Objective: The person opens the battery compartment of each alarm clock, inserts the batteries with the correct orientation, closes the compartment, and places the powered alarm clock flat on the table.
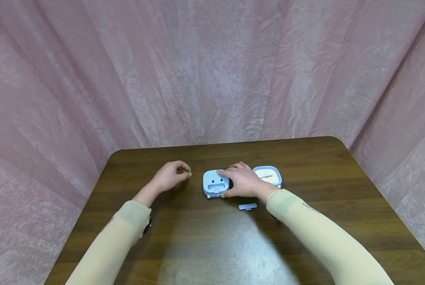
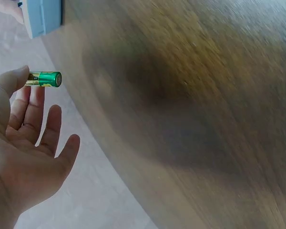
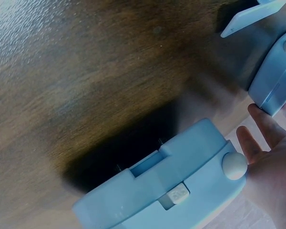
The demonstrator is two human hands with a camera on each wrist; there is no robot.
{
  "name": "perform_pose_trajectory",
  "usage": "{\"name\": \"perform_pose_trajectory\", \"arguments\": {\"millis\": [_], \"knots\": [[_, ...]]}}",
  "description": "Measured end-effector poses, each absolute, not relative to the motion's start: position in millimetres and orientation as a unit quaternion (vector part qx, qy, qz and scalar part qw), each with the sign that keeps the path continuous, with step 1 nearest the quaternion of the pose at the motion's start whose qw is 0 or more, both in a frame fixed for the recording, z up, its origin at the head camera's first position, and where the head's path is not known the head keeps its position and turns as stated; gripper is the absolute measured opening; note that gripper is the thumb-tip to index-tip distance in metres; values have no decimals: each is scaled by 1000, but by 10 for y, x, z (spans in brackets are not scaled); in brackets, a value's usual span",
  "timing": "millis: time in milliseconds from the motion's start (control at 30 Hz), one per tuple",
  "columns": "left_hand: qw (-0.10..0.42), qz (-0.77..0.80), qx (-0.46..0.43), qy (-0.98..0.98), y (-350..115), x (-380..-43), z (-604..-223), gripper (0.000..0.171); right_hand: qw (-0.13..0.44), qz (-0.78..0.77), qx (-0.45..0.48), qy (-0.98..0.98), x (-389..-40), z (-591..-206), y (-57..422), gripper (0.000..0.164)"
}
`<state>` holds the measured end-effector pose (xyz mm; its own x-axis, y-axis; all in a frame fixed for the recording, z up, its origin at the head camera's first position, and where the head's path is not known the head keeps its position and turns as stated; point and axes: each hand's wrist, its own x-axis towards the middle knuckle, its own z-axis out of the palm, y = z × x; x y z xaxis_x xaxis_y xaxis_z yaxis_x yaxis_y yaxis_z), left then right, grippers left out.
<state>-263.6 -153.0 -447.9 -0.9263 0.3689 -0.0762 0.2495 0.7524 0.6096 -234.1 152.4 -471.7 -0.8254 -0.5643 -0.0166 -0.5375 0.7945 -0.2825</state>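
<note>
My left hand pinches a small green and gold battery between thumb and fingertips, held above the table. In the left wrist view its flat end points away from the hand, while the remaining fingers are loosely spread. To the right, a light-blue rounded plastic case lies with an uncovered battery slot facing up. My right hand grips this case by its right side, thumb at the near edge and fingers at the far edge. A white slide switch and a round white foot show on its side.
Just right of my right hand lies a second light-blue piece with a white face and an orange-tipped pointer. A small flat blue cover lies nearer on the brown wooden table. Pink curtains hang behind.
</note>
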Motion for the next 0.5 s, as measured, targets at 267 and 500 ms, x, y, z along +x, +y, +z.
{"name": "perform_pose_trajectory", "arguments": {"millis": [267, 500], "knots": [[100, 338, 157, 923, -1484, -2600, -4418, 23, 50, -134, -289, 946, -2352, -4740, 1519, 87], [91, 379, 141, 910, -1431, -2561, -4363, 24, 51, -132, -288, 947, -2348, -4725, 1520, 87]]}}
